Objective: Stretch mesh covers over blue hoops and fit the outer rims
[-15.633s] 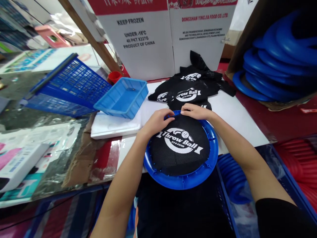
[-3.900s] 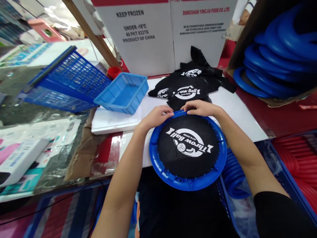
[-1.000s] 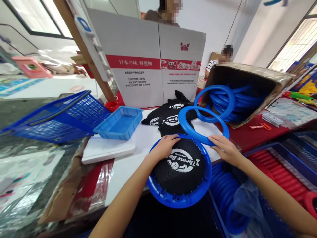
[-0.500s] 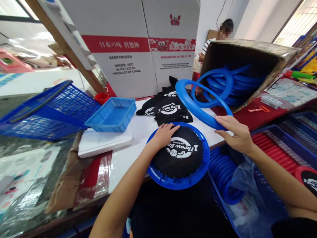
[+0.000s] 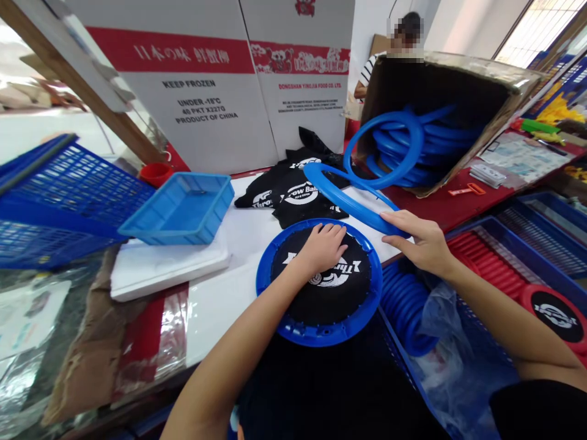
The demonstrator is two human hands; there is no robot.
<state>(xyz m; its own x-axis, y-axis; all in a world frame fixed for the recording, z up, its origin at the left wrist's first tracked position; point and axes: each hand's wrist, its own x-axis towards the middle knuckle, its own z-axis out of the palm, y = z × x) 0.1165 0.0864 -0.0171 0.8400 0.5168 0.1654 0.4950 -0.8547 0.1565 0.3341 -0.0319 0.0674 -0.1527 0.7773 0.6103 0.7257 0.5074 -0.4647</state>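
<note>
My left hand (image 5: 324,247) lies with fingers stretched over a round black mesh disc (image 5: 321,305) in a blue plastic rim, partly covering its white "Throw Ball" print. The disc rests at the table's near edge, over my lap. In my right hand (image 5: 420,241) a glossy blue plastic ring (image 5: 340,203) is pinched between thumb and fingers at its near right side. That ring is tilted above the table, just beyond the disc. Behind the disc lie several black printed cloth pieces (image 5: 290,214), partly overlapped by the ring.
An open cardboard box (image 5: 486,146) of blue rings stands at right. Blue trays (image 5: 183,226) and a basket (image 5: 92,183) are at left. Below right, a crate (image 5: 493,223) holds red rings. A tall white carton (image 5: 206,140) stands behind; a person (image 5: 369,70) is beyond.
My left hand has slid from the disc's far rim onto its mesh. The ring in my right hand has come slightly lower and closer to the disc. The camera view has shifted.
</note>
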